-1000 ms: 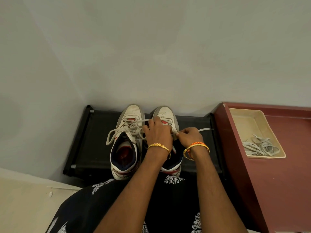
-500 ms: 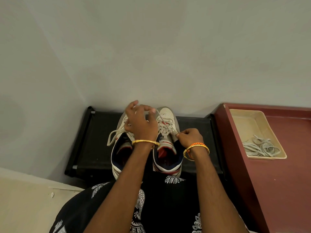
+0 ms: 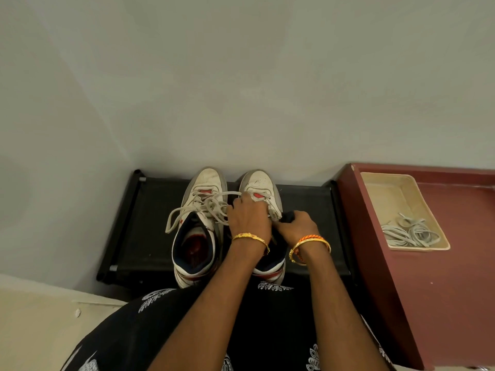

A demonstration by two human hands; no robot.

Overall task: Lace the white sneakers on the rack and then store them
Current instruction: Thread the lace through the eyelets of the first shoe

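Two white high-top sneakers side by side on the black shoe rack (image 3: pixel 150 226), toes to the wall. Left sneaker (image 3: pixel 197 231): laced, loose ends trailing off its outer side. Right sneaker (image 3: pixel 258 183): mid-lacing, partly hidden under both hands. Left hand (image 3: pixel 249 218) curled over the eyelet rows, pinching the grey-white lace (image 3: pixel 214 207). Right hand (image 3: pixel 297 224) closed on the dark collar, steadying the shoe; exact finger hold hidden. Lace likely soft, limp, prone to slipping back: best pinched near the tip. Shoe probably light, stiff at sole and heel: best taken by collar or heel for storing. Spare laces (image 3: pixel 409 232) in the beige tray (image 3: pixel 385 183) on the maroon cabinet (image 3: pixel 455 290).
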